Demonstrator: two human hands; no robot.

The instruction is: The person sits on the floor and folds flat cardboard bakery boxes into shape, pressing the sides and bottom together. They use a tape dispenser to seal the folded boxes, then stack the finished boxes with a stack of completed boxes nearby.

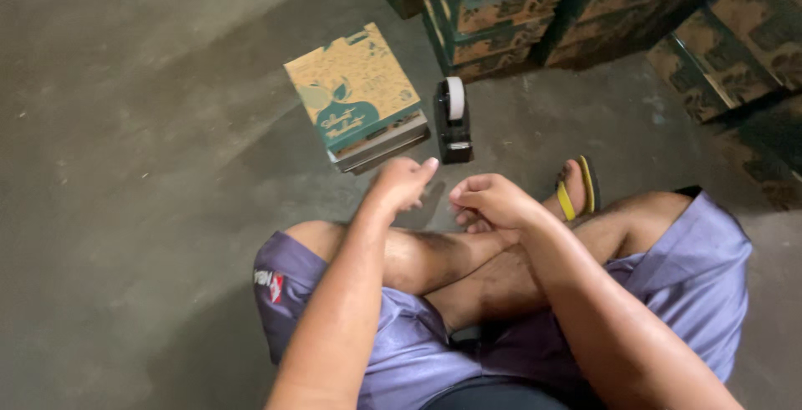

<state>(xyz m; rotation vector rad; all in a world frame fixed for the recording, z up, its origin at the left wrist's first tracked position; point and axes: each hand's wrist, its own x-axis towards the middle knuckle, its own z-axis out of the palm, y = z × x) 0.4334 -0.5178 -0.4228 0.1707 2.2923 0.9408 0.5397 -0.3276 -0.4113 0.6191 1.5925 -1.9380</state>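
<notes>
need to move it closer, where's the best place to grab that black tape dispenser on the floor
Probably the black body of the tape dispenser, low down, pinched across its narrow flat sides from above. It stands upright and thin, with the white tape roll on top, which would likely turn if held. The left hand is nearest; the box crowds one side.

a small flat stack of folded cardboard cartons [357, 97] lay on the concrete just beyond the left hand [402, 183], up and to its left. the top face was tan with a dark green panel at its near end and a pale leaf-and-fruit drawing; the stack sat tilted, its layered edges showing pale and grey towards the hand. farther off, beyond and to the right of the right hand [493, 201], stood piles of closed boxes [535, 9] in the same tan and dark green, probably the same kind, though dim light blurred their print.
</notes>
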